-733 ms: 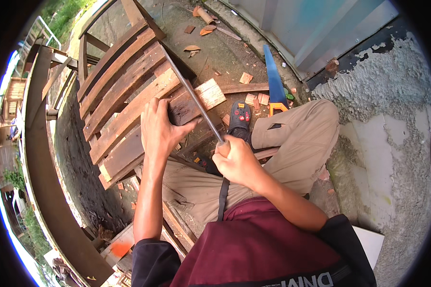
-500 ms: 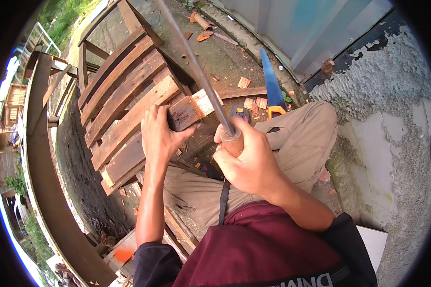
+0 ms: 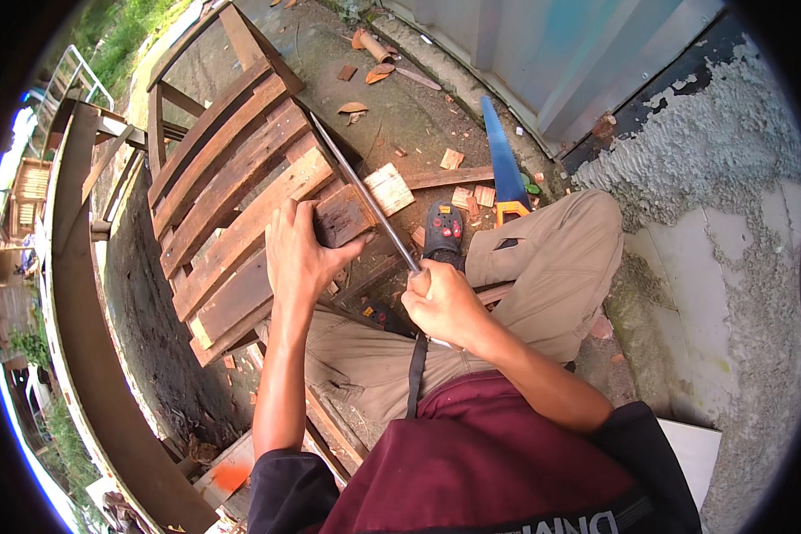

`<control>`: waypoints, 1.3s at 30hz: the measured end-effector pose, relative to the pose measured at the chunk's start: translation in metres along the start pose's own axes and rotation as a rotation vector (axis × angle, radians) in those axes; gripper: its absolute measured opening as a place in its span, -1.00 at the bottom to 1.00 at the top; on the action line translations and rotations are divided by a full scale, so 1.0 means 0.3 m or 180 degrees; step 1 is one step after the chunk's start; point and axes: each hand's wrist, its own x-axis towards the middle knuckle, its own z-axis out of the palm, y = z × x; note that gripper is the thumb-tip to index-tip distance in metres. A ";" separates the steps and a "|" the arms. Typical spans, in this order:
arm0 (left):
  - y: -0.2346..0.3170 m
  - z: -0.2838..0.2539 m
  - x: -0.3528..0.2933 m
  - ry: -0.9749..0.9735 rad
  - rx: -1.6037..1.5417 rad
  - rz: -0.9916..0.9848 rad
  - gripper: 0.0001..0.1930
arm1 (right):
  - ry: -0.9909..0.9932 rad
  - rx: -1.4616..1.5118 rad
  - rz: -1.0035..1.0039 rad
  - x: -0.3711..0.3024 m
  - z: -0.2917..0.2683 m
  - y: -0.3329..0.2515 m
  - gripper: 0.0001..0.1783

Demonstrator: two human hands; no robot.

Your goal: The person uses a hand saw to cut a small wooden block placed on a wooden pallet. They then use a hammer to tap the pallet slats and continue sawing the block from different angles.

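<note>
Wooden block [image 3: 343, 216], mid-frame: left grip [image 3: 299, 249] clasps it, I'd say for steadiness. Right grip [image 3: 445, 305] clenches a brown-handled metal tool [image 3: 363, 189].

So there's a handsaw with a long blue blade and an orange handle [image 3: 501, 151] lying on the grey concrete ground [image 3: 325, 53], with a small bright green leaf [image 3: 530, 185] just beside it. Farther up: a curled orange-brown dry leaf [image 3: 380, 73] near a tan tube-shaped piece [image 3: 376, 48]. Blue-grey ribbed metal wall [image 3: 596, 58] at upper right, rough grey cement wall [image 3: 690, 165] below that, plus a flat white panel [image 3: 691, 452] lower right. Green grass [image 3: 116, 44] grows top left, by a white metal railing [image 3: 87, 69].
</note>
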 end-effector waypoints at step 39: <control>-0.008 0.007 0.002 -0.0060 -0.0150 -0.0062 -0.24 | 0.1109 0.0650 -0.1100 -0.043 -0.017 -0.207 -0.79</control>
